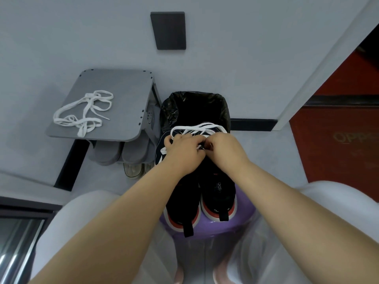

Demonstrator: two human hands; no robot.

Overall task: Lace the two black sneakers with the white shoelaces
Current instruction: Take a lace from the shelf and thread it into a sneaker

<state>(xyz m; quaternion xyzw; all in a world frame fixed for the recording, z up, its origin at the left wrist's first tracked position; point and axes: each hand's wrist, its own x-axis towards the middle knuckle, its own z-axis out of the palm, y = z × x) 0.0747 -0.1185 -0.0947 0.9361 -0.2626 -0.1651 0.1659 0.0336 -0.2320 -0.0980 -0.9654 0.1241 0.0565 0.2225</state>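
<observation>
Left hand [182, 152] and right hand [224, 148] pinch the white shoelace [198, 128] (slack hangs by the bin [225, 107]); a hard tug could topple the black sneakers [181, 201] off the purple stool [243, 220].

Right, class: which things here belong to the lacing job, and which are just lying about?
Part of the job: black sneakers; white shoelace, gripped by left hand and right hand; second white shoelace on the grey shoe rack; purple stool under the sneakers.
Lying about: bin with black liner; grey slippers; beige shoes; dark wall panel.
</observation>
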